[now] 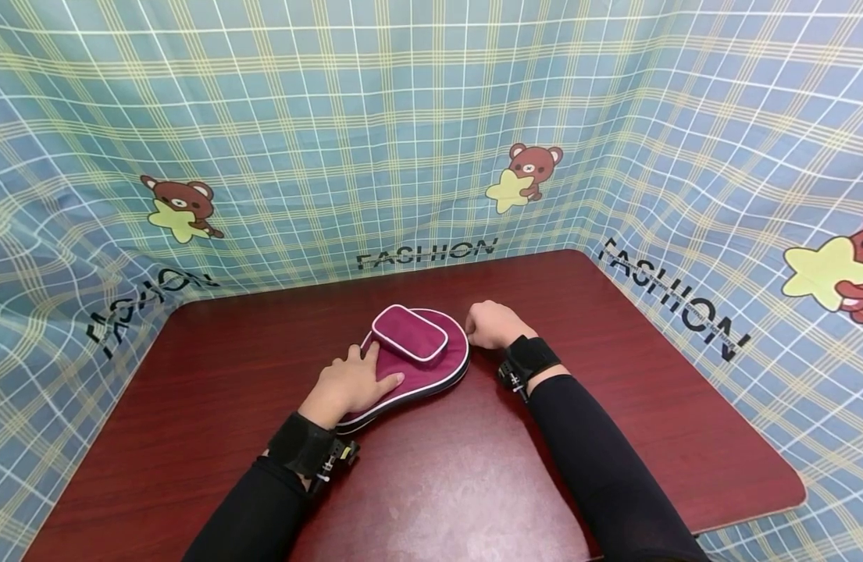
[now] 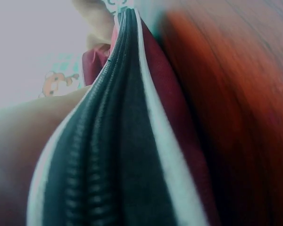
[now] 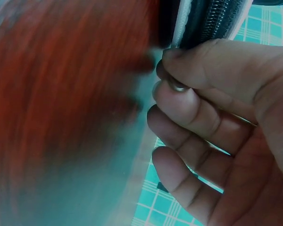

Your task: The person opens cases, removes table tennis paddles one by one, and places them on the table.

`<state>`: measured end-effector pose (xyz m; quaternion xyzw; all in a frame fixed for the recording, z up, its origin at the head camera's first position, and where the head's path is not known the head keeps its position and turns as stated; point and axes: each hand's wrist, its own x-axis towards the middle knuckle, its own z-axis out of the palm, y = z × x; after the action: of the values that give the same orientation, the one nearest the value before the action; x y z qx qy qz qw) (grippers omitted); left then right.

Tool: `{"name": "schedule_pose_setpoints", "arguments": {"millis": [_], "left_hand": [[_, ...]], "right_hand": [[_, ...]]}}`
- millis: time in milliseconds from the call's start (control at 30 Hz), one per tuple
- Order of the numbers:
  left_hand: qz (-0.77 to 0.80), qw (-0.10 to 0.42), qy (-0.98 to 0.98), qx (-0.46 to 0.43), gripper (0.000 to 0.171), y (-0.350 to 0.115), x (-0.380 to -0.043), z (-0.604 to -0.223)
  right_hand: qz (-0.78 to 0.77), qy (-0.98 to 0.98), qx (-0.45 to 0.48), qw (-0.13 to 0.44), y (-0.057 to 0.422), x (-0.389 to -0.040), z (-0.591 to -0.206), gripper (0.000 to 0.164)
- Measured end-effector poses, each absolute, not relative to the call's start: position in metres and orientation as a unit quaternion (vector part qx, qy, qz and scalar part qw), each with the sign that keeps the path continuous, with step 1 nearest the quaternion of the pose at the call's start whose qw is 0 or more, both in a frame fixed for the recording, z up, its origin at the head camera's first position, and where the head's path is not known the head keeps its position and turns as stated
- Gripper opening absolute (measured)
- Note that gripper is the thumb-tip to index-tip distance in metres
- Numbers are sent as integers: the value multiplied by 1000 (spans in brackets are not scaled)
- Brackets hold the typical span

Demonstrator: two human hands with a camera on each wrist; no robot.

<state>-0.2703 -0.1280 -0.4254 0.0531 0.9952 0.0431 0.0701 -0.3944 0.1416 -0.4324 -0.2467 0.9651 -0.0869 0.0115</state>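
Observation:
A magenta paddle-shaped zip case (image 1: 417, 381) with white piping lies on the table, its raised pocket (image 1: 410, 333) facing up. Fingers spread, my left hand (image 1: 350, 382) rests on the narrow end of the case. At the rounded far right edge, my right hand (image 1: 496, 325) pinches a small metal zipper pull (image 3: 179, 86) between thumb and forefinger, mostly covered by the fingertips. In the left wrist view the black zipper (image 2: 99, 141) runs along the side of the case with its teeth meshed in two rows.
The dark red wooden table (image 1: 431, 484) has rounded corners. A blue checked curtain (image 1: 375, 140) with bear prints hangs close behind it and along both sides. Black wrist straps (image 1: 532, 355) with small cameras sit on both arms.

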Motion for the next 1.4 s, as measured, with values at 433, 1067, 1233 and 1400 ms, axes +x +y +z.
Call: {"name": "schedule_pose_setpoints", "arguments": {"millis": [433, 1067, 1233, 1400], "left_hand": [[46, 77, 995, 36, 92, -122, -267, -420], [62, -12, 996, 64, 86, -137, -276, -431], [52, -68, 994, 63, 72, -143, -281, -432], [34, -105, 993, 43, 70, -146, -281, -429]], "right_hand": [[-81, 966, -246, 28, 141, -394, -427, 23], [-89, 967, -236, 43, 147, -392, -432, 16], [-88, 966, -239, 39, 146, -395, -431, 15], [-85, 967, -239, 36, 146, -396, -431, 17]]}}
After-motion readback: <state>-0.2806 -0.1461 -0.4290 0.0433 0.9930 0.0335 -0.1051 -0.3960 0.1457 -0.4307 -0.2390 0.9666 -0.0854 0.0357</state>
